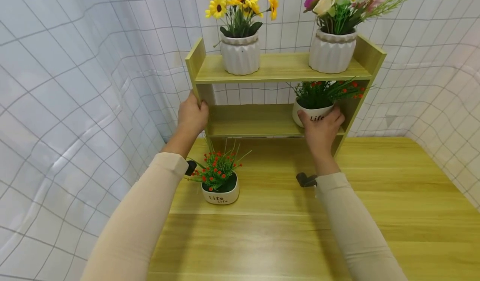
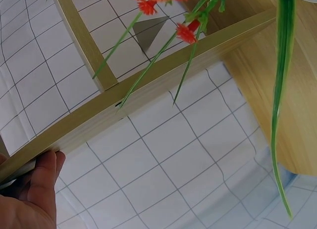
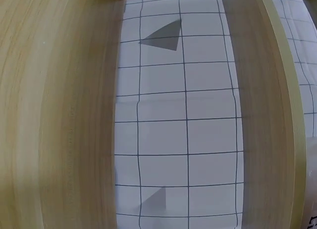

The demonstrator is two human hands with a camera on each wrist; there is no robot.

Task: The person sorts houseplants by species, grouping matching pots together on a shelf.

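My right hand [image 1: 321, 129] grips a white oval pot marked "Life" [image 1: 296, 112], thumb on its left and fingers on its right. Its green plant with red flowers [image 1: 318, 93] sits under the top board, at the right end of the middle shelf board [image 1: 255, 120]. Only a sliver of that pot [image 3: 312, 184] shows at the right edge of the right wrist view. On the left, my left hand [image 1: 193, 116] holds the wooden shelf's side panel [image 1: 190, 66]; in the left wrist view its fingers [image 2: 44, 177] curl round the panel edge.
A second "Life" pot with red flowers [image 1: 221, 197] stands on the wooden table [image 1: 262, 239], in front of the shelf's left side. Up on the top board [image 1: 283, 66] are a white pot of yellow flowers [image 1: 241, 56] and one of mixed flowers [image 1: 331, 51]. Grid-patterned cloth [image 1: 75, 85] surrounds the table.
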